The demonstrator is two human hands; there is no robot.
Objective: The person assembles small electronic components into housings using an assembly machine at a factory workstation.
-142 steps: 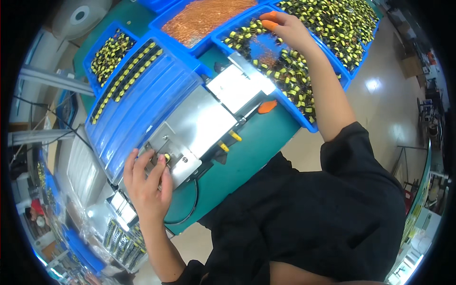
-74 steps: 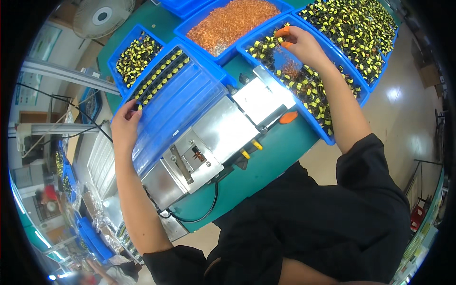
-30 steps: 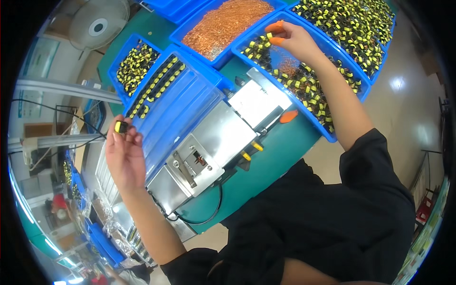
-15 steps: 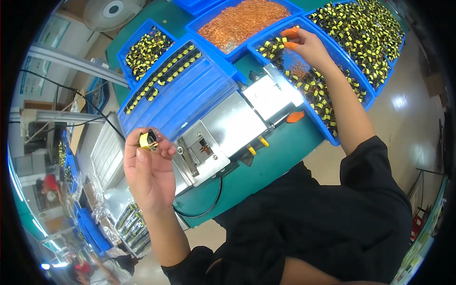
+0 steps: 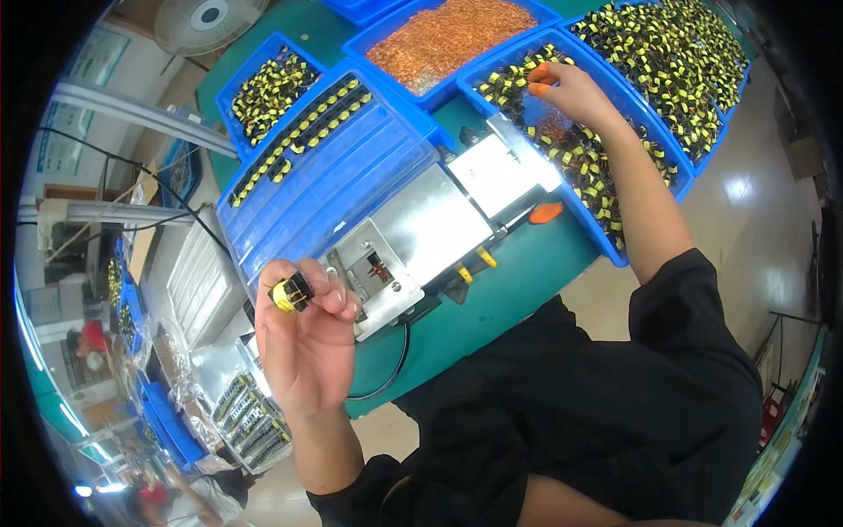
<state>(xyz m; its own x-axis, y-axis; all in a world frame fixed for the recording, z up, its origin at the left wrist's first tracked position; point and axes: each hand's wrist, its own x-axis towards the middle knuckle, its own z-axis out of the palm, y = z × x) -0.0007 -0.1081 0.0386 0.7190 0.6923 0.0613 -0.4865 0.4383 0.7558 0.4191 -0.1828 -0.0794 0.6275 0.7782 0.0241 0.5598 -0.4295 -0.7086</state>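
My left hand (image 5: 307, 360) is raised in front of the metal machine, its fingers closed around a small black-and-yellow coil part (image 5: 291, 293) with copper-coloured wire ends. On the right, my right hand (image 5: 580, 98) reaches over a blue bin (image 5: 652, 145) of similar coil parts. Orange covers sit on its thumb and forefinger, whose tips are slightly apart with nothing visible between them. Between the hands stands the silver machine (image 5: 430, 211); a dark piece with coppery ends (image 5: 378, 267) shows in its square opening.
Behind the machine, a blue ribbed tray (image 5: 351, 167) carries rows of coil parts. Other blue bins hold copper-coloured pieces (image 5: 448, 39) and more coils (image 5: 676, 61). An orange finger cover (image 5: 545, 213) lies beside the machine. A black cable (image 5: 399, 364) loops at the table edge.
My left hand has moved right and slightly down, turning the coil part. My right hand has shifted slightly over the bin, and its fingertips have drawn closer together.
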